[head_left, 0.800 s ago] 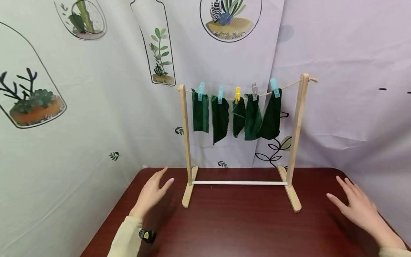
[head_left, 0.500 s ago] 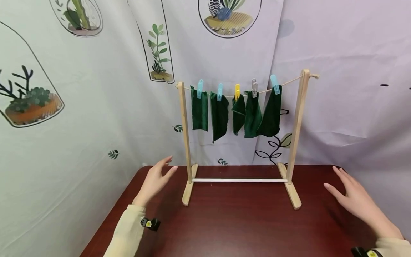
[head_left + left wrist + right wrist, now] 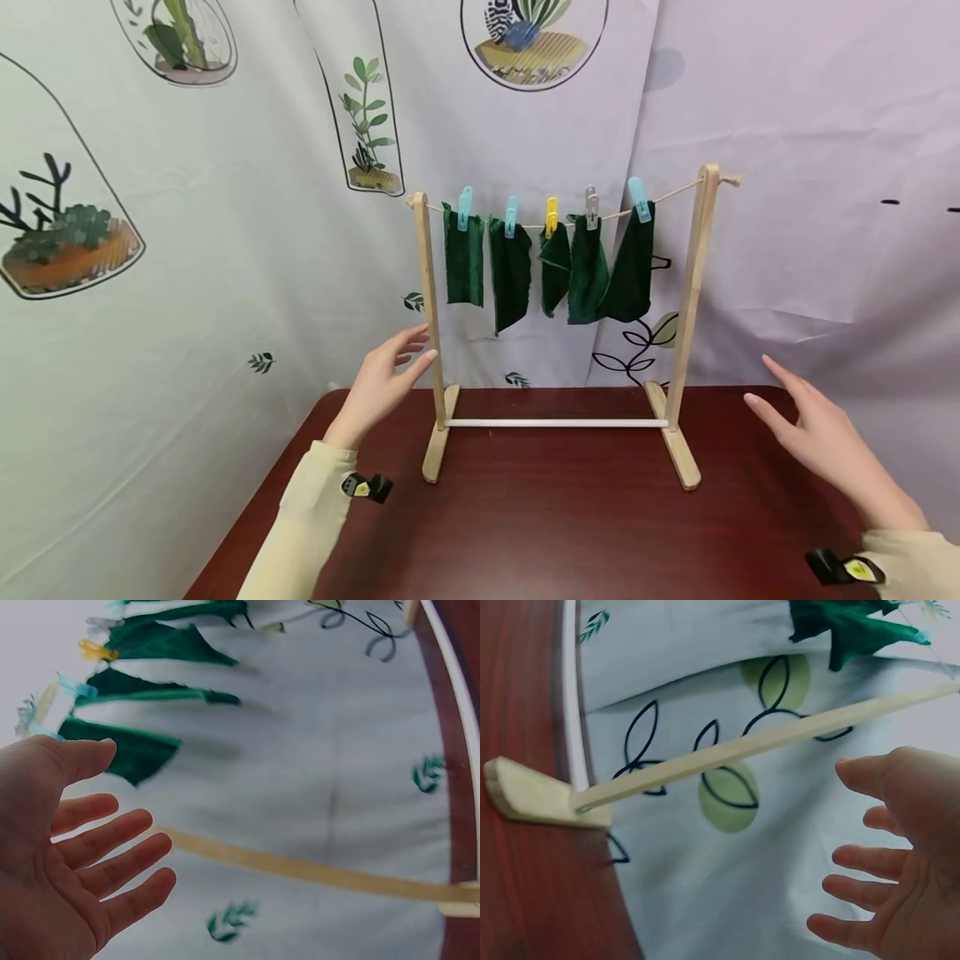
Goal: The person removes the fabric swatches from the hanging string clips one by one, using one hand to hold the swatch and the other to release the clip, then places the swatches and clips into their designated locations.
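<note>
A small wooden drying rack [image 3: 693,292] stands on the table, with a cord [image 3: 678,191] strung between its posts. Several dark green cloths [image 3: 512,275] hang from the cord under blue, yellow and grey clothespins [image 3: 552,217]. My left hand [image 3: 380,383] is beside the left post, fingers spread and slightly bent, holding nothing; whether a fingertip touches the post I cannot tell. In the left wrist view the palm faces the post [image 3: 300,870]. Right of the rack, my right hand [image 3: 821,429] hovers apart from the right post [image 3: 727,754], its fingers loosely extended and holding nothing.
The dark red table [image 3: 555,517] carries the rack, whose wooden feet [image 3: 681,454] are joined by a white rod [image 3: 555,423]. Close behind hangs a pale backdrop cloth [image 3: 810,208] printed with plants. Both wrists bear black camera mounts [image 3: 367,487].
My left hand has risen and moved right, closer to the left post. The right hand has come up and a little left toward the rack. Rack and cloths stay in place.
</note>
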A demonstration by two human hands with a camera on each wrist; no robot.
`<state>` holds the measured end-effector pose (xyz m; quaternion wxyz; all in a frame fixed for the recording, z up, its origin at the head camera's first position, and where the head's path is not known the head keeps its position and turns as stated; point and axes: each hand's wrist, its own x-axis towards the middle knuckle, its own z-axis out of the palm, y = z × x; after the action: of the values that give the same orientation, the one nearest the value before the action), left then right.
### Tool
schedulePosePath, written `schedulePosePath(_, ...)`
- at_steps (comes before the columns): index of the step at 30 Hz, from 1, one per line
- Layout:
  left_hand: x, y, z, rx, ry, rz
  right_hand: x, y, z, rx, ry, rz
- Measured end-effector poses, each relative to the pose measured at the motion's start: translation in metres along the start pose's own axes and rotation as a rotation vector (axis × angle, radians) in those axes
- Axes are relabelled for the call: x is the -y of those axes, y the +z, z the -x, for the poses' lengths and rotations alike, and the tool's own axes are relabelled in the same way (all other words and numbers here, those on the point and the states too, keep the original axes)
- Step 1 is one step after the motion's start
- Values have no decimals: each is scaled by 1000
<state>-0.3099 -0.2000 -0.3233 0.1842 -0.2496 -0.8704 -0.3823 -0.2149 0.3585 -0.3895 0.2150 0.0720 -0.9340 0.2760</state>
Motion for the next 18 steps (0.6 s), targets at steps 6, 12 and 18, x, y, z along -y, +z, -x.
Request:
schedulePosePath(6, -18, 4, -17, -21, 59, 32, 19, -10, -8, -54, -38, 5)
schedulePosePath(12, -37, 12, -33, -19, 106, 80, 33, -14, -20, -96, -88, -25)
schedulePosePath(18, -53, 20, -54, -52, 152, 127, 48, -17, -33, -82, -81, -72)
